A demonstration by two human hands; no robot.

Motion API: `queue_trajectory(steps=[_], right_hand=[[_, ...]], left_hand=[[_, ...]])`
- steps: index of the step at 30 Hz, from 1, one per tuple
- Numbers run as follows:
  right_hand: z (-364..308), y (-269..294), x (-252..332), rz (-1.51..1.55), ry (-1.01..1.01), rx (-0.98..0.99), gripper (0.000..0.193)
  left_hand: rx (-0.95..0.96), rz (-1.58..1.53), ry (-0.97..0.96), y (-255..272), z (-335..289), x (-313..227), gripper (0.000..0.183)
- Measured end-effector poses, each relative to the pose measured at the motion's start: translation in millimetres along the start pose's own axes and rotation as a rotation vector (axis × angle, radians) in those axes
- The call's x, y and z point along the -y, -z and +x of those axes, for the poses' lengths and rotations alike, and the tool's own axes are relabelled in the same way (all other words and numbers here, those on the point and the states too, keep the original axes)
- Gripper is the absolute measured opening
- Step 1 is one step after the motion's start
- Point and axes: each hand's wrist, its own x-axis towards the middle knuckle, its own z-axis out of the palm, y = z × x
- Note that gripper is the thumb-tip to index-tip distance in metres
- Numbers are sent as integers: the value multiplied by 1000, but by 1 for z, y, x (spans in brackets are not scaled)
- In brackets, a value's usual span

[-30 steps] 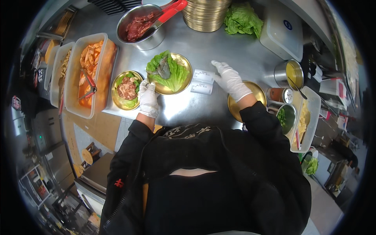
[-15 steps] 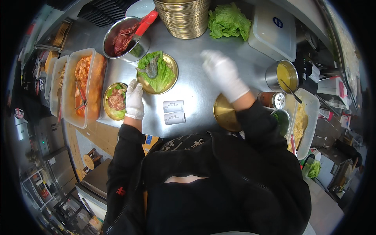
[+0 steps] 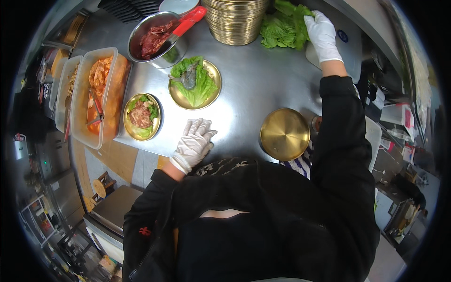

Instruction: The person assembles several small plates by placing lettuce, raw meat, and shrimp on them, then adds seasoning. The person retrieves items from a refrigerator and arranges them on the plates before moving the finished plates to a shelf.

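Observation:
My right hand [image 3: 322, 37], in a white glove, has its fingers closed on a lettuce leaf [image 3: 300, 21] at the edge of a pile of green lettuce [image 3: 282, 34] at the far right. My left hand [image 3: 193, 143], gloved too, lies palm down near the counter's front edge with its fingers stretched out. Beyond it stands a gold plate [image 3: 215, 89] bearing lettuce leaves [image 3: 199, 89] and a grey shrimp [image 3: 189, 77]. A smaller gold dish [image 3: 157, 123] to the left holds raw meat [image 3: 141, 115] on greens. At the right, a bare gold plate [image 3: 284, 134] sits near my body.
A steel pot [image 3: 173, 55] of red meat with red-handled tongs [image 3: 190, 21] stands at the back, beside stacked gold plates [image 3: 235, 21]. Plastic tubs, one holding kimchi [image 3: 99, 80], line the left edge. A lidded plastic box [image 3: 347, 51] is partly behind my right arm.
My right hand has moved to the far right and taken hold of a lettuce leaf. My left hand has left the small dish's side for the spot where two paper slips lay; they no longer show.

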Motion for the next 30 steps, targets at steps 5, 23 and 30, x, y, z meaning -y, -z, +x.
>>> queue_trajectory(steps=[5, 23, 30], right_hand=[[-64, 108, 30, 578, -101, 204, 50], [-308, 125, 10, -132, -290, 506, 57], [-307, 91, 22, -99, -575, 591, 68]], left_hand=[[-3, -42, 6, 13, -21, 10, 42], [242, -1084, 281, -35, 86, -77, 64], [202, -1206, 367, -61, 111, -78, 66]])
